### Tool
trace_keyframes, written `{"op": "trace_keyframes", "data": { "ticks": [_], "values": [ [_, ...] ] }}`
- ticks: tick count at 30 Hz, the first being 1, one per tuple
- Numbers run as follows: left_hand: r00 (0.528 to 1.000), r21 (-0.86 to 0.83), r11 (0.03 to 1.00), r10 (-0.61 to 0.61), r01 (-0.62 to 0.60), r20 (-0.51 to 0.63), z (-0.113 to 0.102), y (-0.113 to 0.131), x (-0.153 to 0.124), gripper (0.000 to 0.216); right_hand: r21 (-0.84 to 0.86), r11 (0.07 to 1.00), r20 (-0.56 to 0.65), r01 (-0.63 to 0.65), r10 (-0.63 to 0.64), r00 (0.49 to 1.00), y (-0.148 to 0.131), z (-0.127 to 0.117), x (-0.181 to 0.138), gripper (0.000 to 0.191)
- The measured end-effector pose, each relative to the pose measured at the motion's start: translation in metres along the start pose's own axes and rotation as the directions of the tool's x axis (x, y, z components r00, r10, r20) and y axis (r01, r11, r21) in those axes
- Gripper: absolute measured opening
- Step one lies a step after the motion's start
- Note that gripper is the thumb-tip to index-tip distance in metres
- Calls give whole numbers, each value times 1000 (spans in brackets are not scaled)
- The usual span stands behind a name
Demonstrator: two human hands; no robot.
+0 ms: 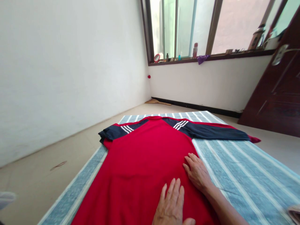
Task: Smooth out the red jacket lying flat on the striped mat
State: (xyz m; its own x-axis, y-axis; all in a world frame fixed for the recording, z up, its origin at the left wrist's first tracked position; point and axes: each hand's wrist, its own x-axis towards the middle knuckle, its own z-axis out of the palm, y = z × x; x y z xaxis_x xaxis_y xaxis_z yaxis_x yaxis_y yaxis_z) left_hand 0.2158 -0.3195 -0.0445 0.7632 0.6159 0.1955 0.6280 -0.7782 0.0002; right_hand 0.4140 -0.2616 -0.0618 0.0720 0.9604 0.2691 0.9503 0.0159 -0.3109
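The red shirt (140,159) lay spread on the desk (269,184), its collar (154,117) just short of the far edge. On the left, the bunched navy sleeve (117,132) reached past the side edge; on the right, the other sleeve (217,132) stretched straight out, its red cuff (254,139) poking beyond that edge. A broad bare stretch ran along the right below that sleeve, while only a narrow strip showed on the left. The left hand (170,203) and right hand (196,171) rested flat on the shirt's right part, fingers extended and grasping nothing, the right one nearer the garment's side edge.

A blue cloth (236,162) with white stripes covered the surface. A blurred brownish object (294,213) sat at the lower right. Pale floor (37,181) lay open to the left, with a thin reddish loop (58,165) on it. A broom (158,102) lay by the far corner, beneath a window sill (234,56) holding small items, and a dark door (272,100) stood at the right.
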Motion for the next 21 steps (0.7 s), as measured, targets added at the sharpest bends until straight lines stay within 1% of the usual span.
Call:
{"op": "trace_keyframes", "data": {
  "ticks": [9,16,21],
  "values": [
    [999,18,1000,20,-19,-31,2,-2,-1,66,-1,1000,11,-5,5,1000,-1,-2,0,38],
    [999,20,1000,-3,4,-35,3,-1,-2,66,-15,1000,36,-4,5,999,-2,-3,1,39],
    [998,50,999,14,-11,-65,10,-3,-4,69,-10,1000,24,-2,3,1000,-2,-2,1,38]
  ]
}}
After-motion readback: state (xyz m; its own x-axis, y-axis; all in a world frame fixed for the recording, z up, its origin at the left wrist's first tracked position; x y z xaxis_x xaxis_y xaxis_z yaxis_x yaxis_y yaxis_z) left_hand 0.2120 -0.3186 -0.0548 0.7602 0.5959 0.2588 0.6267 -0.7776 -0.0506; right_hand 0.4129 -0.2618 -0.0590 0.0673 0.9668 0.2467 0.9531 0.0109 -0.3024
